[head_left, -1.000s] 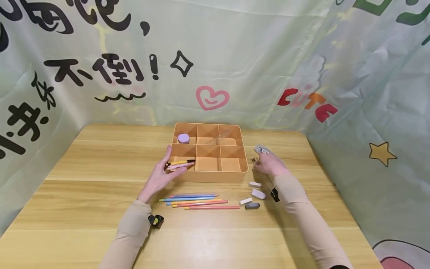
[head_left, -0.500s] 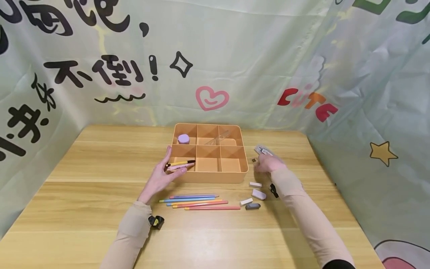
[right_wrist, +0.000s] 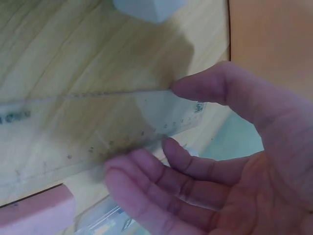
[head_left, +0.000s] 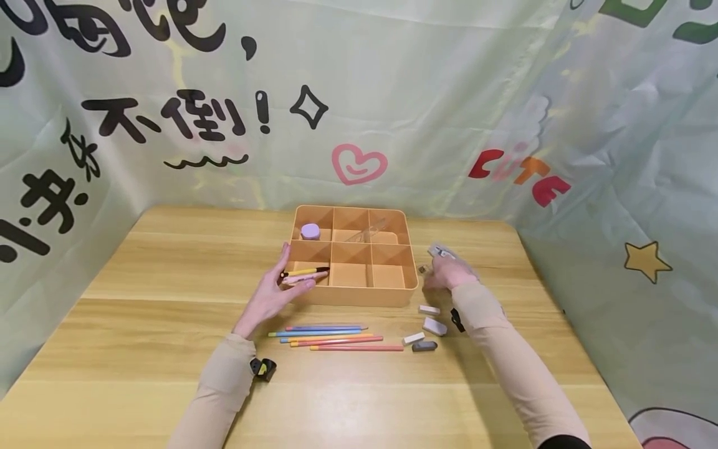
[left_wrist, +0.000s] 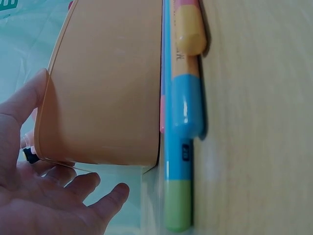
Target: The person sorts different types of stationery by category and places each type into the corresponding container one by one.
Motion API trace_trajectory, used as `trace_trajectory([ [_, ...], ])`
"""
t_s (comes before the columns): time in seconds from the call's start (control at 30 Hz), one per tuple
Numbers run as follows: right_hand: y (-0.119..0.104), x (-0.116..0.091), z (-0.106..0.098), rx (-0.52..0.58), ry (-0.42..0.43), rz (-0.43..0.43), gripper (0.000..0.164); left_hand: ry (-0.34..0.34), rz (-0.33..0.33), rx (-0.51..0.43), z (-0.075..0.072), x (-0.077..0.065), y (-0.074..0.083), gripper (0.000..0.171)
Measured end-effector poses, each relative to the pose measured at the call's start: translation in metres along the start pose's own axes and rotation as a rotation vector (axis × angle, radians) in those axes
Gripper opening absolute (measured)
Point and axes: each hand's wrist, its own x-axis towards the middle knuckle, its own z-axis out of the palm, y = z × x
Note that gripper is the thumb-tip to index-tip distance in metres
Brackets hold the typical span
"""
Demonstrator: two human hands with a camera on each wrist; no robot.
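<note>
The left hand [head_left: 268, 300] rests against the near left corner of an orange, six-compartment plastic box [head_left: 353, 297] standing toward the back of a pale wood-grained table [head_left: 140, 374]. Its thumb is spread from the fingers; in the left wrist view the thumb touches the box's rim and the other fingers lie slightly bent and apart near the corner.

To the right of the box, the right hand [head_left: 453, 274] grips a clear, flat plastic ruler with dark markings [right_wrist: 83, 117], thumb at one long edge and bent fingertips at the other. That close view is blurred, so the fingertips' exact contact is hard to judge. Just beyond the hand lies a pale grey-blue packet [head_left: 443, 251].

In the box, a yellow-and-black pen [head_left: 305, 271] and a pale pink pen [head_left: 305, 279] lie in the front left compartment, a rounded purple object [head_left: 310, 232] sits in the back left one, and a transparent plastic strip [head_left: 367, 231] slants across the divider between the back middle and back right ones.

In front of the box lies a loose group of slim coloured pencils [head_left: 336, 337]; to their right are three whitish blocks [head_left: 434, 326] and a dark grey oblong piece [head_left: 424, 346].
</note>
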Motion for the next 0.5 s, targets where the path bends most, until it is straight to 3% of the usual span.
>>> trace_trajectory([
  [0.1, 0.001, -0.001, 0.002, 0.0, 0.045, -0.023, 0.026, -0.002, 0.004, -0.004, 0.001, 0.001, -0.001, 0.098],
  [0.3, 0.003, -0.007, 0.004, 0.092, 0.124, -0.055, 0.052, -0.008, -0.009, 0.0, 0.002, 0.001, -0.001, 0.098],
  [0.5, 0.002, -0.015, -0.007, 0.158, 0.178, -0.079, 0.04, -0.005, -0.013, -0.024, 0.001, 0.0, 0.0, 0.099],
])
